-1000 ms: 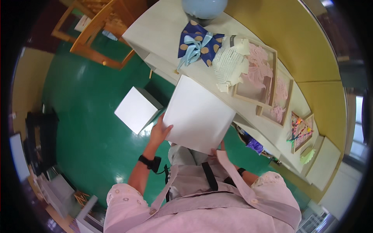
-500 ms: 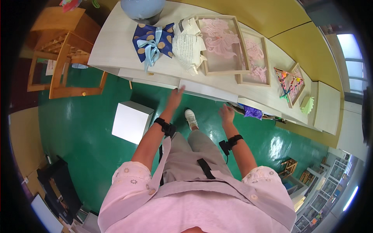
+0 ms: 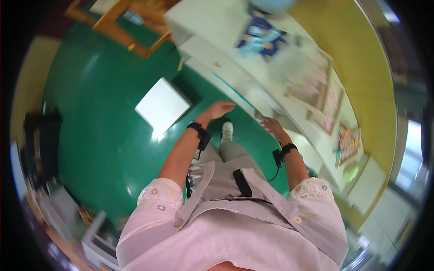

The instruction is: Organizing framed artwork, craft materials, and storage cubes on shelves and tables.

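My left hand (image 3: 220, 109) is in front of the low white cabinet (image 3: 199, 50), fingers stretched out toward its front and holding nothing I can see. Slightly to its right, my right hand (image 3: 274, 127) has its fingers spread near the cabinet's front edge, also with nothing visible in it. Between and beyond the hands, a long panel of the cabinet front stands out with a thin green gap along it; blur hides whether it is a drawer. Whether the right fingertips touch the cabinet I cannot tell.
On the cabinet top are a blue dotted wrapped bundle (image 3: 262, 38) with a light-blue ribbon, framed pink paper works (image 3: 332, 101), and a small colourful framed piece (image 3: 348, 142). A white box (image 3: 162, 106) stands on the green floor at left. A wooden chair (image 3: 140, 27) is behind it.
My view has swung, so the cabinet now slants down to the right. Both hands have come closer together, fingers more extended. The purple cloth by the cabinet front is no longer seen.
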### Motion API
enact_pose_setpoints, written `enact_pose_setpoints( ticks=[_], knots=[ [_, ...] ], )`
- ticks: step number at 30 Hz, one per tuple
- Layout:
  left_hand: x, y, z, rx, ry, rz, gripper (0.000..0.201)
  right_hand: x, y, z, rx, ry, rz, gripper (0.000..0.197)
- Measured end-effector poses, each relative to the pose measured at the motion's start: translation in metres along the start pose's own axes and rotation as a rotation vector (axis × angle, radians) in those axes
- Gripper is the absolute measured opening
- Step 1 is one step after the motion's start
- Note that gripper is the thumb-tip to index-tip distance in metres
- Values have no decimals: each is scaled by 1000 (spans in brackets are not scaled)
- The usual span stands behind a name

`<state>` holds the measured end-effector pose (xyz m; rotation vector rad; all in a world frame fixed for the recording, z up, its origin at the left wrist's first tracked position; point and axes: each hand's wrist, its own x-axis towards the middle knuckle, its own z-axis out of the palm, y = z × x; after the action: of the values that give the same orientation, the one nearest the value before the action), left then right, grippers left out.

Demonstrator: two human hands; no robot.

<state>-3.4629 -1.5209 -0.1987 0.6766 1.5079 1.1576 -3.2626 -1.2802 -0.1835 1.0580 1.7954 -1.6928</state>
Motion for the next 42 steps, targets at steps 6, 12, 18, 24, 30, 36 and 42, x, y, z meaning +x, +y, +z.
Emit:
enact_pose_setpoints(
  ticks=[6,12,18,24,30,36,42],
  knots=[
    [-165,-160,-81,293,522,-449,33,86,-77,98,-276,-162,112,33],
    [-244,-304,-108,-161,1041,-941,76,272,-51,261,-258,-314,-280,38],
    [-245,-393,-129,-301,918,-1074,84,335,-9,401,-678,-283,-1,80],
    [-234,-416,-123,-467,1040,-568,64,319,-11,392,-705,-293,-33,71],
    [-203,-232,-144,-126,790,-393,51,225,-19,245,-298,-188,-373,66],
    [-226,-43,-163,78,639,-291,45,49,-128,162,5,-216,60,47],
    [-159,35,-185,504,330,-401,45,11,-115,124,-109,89,-98,35]
  ],
)
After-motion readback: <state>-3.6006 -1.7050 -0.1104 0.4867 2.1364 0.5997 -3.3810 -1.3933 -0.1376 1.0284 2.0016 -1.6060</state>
